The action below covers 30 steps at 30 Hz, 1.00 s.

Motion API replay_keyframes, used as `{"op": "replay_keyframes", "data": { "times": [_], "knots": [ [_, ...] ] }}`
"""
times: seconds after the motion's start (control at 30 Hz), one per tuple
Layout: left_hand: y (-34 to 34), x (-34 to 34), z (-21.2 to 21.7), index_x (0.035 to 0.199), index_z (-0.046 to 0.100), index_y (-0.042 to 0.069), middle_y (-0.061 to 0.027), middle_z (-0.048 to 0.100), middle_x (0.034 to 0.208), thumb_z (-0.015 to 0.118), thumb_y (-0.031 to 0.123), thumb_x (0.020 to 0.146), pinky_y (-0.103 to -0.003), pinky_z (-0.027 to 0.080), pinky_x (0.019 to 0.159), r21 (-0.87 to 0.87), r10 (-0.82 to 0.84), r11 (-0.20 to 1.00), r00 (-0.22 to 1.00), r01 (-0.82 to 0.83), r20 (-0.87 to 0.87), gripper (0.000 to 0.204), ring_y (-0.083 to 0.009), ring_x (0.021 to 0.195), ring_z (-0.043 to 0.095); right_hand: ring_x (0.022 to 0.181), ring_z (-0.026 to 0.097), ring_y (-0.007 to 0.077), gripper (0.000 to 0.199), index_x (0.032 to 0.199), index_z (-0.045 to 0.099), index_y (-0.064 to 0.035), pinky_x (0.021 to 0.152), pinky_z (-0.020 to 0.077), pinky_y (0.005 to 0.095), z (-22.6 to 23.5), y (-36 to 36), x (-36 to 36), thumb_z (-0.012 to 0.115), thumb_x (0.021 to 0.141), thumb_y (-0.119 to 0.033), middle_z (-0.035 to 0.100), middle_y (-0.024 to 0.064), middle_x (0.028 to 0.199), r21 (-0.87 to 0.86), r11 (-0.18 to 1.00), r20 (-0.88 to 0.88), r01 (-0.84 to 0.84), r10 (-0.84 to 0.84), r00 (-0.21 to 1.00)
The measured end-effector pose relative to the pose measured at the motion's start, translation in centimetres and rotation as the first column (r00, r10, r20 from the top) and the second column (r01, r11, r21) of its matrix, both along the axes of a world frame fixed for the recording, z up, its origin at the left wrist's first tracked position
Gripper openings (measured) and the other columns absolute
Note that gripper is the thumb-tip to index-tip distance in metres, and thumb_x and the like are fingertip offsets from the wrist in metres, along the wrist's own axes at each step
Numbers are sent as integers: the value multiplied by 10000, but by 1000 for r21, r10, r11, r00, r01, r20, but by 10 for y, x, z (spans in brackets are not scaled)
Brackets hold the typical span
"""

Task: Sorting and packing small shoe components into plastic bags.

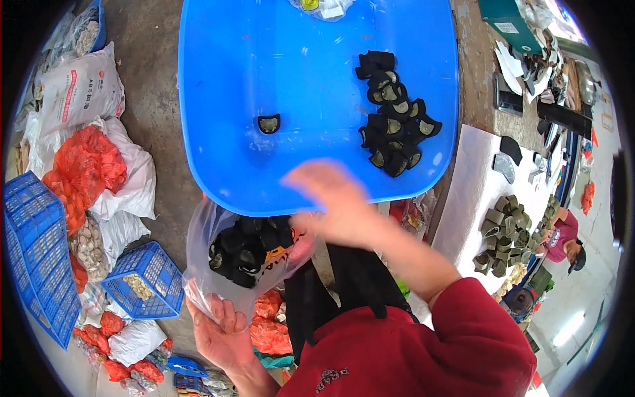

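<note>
My left hand (pixel 223 329) is closed on the gathered edge of a clear plastic bag (pixel 205 241), at the near rim of a large blue tub (pixel 278 178). Inside the bag lies a heap of small curved black pieces (pixel 248 248) with some olive inner faces. Motion smears my right hand (pixel 331 202) over the tub's near rim, beside the bag; its thumb and fingers look apart, with nothing seen between them. A single black curved piece (pixel 269 124) rests alone on the tub's floor. To its right is a pile of similar black pieces (pixel 393 126).
Blue crates (pixel 147 281), red bags (pixel 92 165) and white sacks (pixel 79 92) crowd the left side. On the right, a white-covered table (pixel 463 198) carries olive curved pieces (pixel 506 231). Another person (pixel 565 241) is beyond it. A small clear bag (pixel 324 8) sits at the tub's far end.
</note>
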<state>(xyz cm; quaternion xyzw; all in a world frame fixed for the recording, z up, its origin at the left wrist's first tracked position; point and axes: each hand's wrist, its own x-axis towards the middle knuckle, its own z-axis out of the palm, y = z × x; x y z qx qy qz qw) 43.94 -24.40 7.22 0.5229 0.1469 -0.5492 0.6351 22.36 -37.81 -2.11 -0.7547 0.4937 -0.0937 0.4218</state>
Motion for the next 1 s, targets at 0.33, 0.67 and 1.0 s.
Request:
{"op": "replay_keyframes", "data": {
  "times": [0.33, 0.67, 1.0],
  "knots": [
    [2, 1, -2, 1402, 221, 142, -40, 380, 793, 421, 209, 908, -194, 220, 452, -41, -25, 999, 1000, 25, -15, 536, -71, 563, 300, 1120, 356, 436, 609, 1264, 488, -259, 906, 370, 543, -88, -8, -114, 712, 704, -345, 246, 127, 1389, -65, 945, -788, 320, -246, 565],
    [7, -1, -2, 1421, 225, 150, -31, 425, 819, 398, 225, 931, -194, 224, 455, -34, -48, 998, 999, 48, 0, 525, -66, 578, 285, 1208, 345, 442, 793, 1298, 431, -244, 997, 377, 424, -115, -32, -114, 763, 602, -62, 140, 185, 1411, -97, 868, -333, 486, -489, 807],
    [4, -4, 2, 1419, 226, 144, -13, 353, 773, 412, 221, 924, -193, 204, 437, 24, -30, 999, 999, 29, 38, 534, -64, 565, 274, 813, 587, 148, 385, 1111, 551, -61, 669, 498, 273, -21, 3, -38, 660, 742, -60, 555, 79, 1040, 588, 734, 393, 341, -627, 673]
  ]
}}
